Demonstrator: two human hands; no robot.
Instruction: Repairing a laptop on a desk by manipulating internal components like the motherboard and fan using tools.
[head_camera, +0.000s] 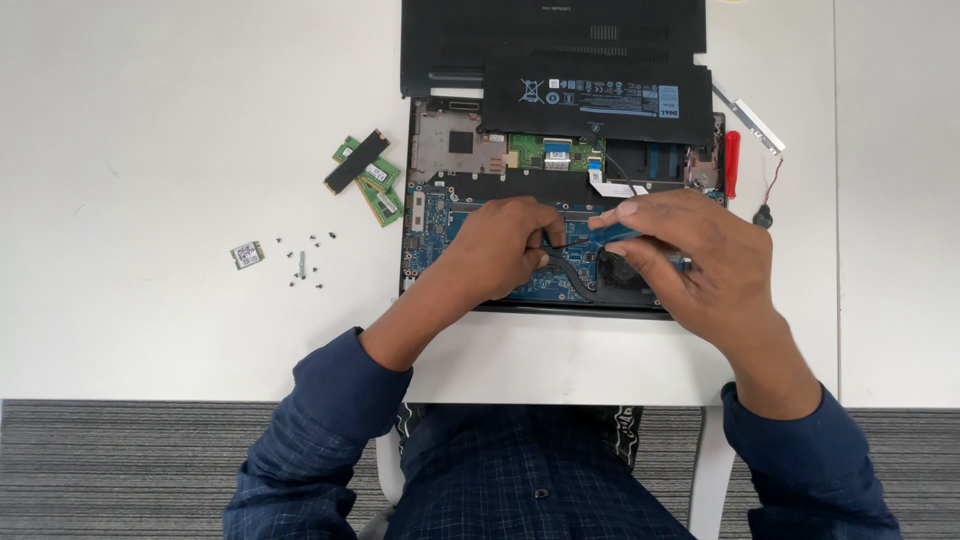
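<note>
both hands worked over an opened laptop (440, 215) on a white table (150, 300): the left hand (495, 245) pinched a thin black cable (572, 275), the right hand (690, 255) held near the fan (622, 270); battery (598, 98), memory sticks (365, 177) and screws (305, 262) lay apart

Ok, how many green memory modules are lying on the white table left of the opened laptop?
2 visible: one green memory module upper, partly under a black rectangular strip, and a second green module just below it, overlapping. More could be hidden beneath the strip.
</note>
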